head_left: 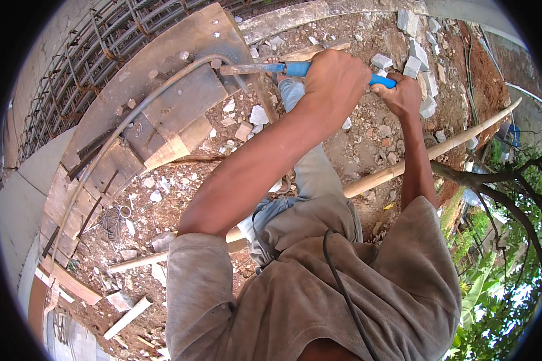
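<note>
Both my hands grip a rebar bender, a long steel bar with a blue-covered handle (pixel 297 68). My left hand (pixel 338 73) is wrapped round the middle of the handle, and my right hand (pixel 400 95) closes on its far right end. At its left end, the bender's bare steel head (pixel 247 69) meets a steel rod (pixel 140 112). That rod runs along a wooden bending board (pixel 183 102) and curves into a hook near the head. Several short pegs (pixel 158 75) stand up from the board beside the rod.
Stacked rebar cages (pixel 102 45) lie beyond the board at upper left. Broken pale blocks (pixel 420 66) and rubble cover the dirt around my legs. A long bamboo pole (pixel 397 168) crosses to the right, near tree branches (pixel 512 204). A wire coil (pixel 111 222) lies at left.
</note>
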